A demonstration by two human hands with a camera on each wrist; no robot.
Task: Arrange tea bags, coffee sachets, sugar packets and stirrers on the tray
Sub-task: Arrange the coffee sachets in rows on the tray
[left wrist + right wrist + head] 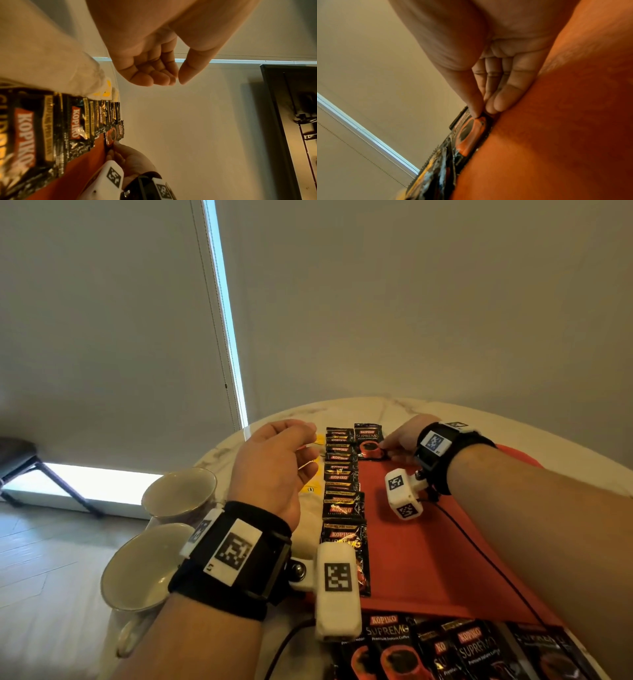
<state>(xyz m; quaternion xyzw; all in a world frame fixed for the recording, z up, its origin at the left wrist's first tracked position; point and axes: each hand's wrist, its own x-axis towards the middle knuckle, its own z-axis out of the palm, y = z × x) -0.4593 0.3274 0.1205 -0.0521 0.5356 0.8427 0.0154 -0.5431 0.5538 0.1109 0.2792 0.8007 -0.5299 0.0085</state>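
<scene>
A red tray (pixel 428 542) lies on the marble table (pixel 291 414). A row of black Kopiko coffee sachets (pixel 340 474) overlaps along its left edge. At the tray's far end lies one more sachet (pixel 368 440), and my right hand (pixel 385 448) pinches its near right corner; the right wrist view shows my thumb on top of that sachet (pixel 467 136) with the fingers at its edge. My left hand (pixel 308 440) hovers above the row's far end, fingers loosely curled toward the thumb, holding nothing, as the left wrist view of the hand (pixel 176 79) confirms.
More coffee sachets (pixel 445 648) lie loose at the table's near edge. Yellow packets (pixel 317 463) and a pale cloth (pixel 308 529) sit left of the row. Two cups (pixel 180 493) (pixel 144 563) stand at the table's left rim. A black cable (pixel 479 556) crosses the tray.
</scene>
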